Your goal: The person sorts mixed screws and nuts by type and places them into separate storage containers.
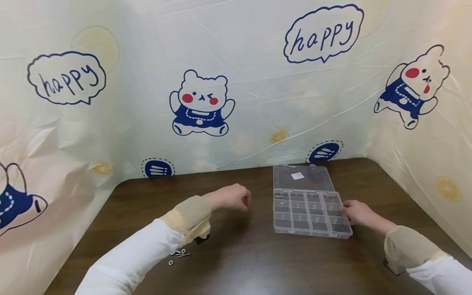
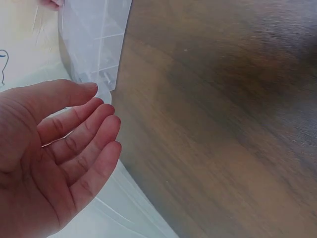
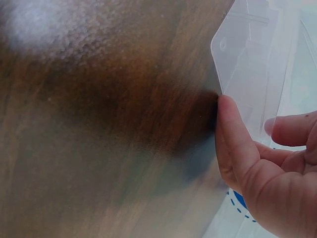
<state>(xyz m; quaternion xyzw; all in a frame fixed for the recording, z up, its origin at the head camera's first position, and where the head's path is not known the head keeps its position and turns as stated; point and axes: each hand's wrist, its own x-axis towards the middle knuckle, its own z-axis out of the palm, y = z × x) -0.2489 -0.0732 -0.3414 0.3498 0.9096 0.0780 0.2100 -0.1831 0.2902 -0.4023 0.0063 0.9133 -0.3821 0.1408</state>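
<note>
A clear plastic compartment box lies on the table with its lid folded back, away from me. My right hand grips the box's right side; in the right wrist view the thumb is at the wall and the fingers touch its lower edge. My left hand is in the air left of the box. Its fingers are loosely bent, the thumb close to the index fingertip, with nothing visible between them. Small metal pieces lie in the box's left compartments.
Several loose washers and thin metal pieces lie on the brown table beside the left forearm, partly hidden by the sleeve. A white label shows on the lid. A printed curtain encloses the table's back and sides.
</note>
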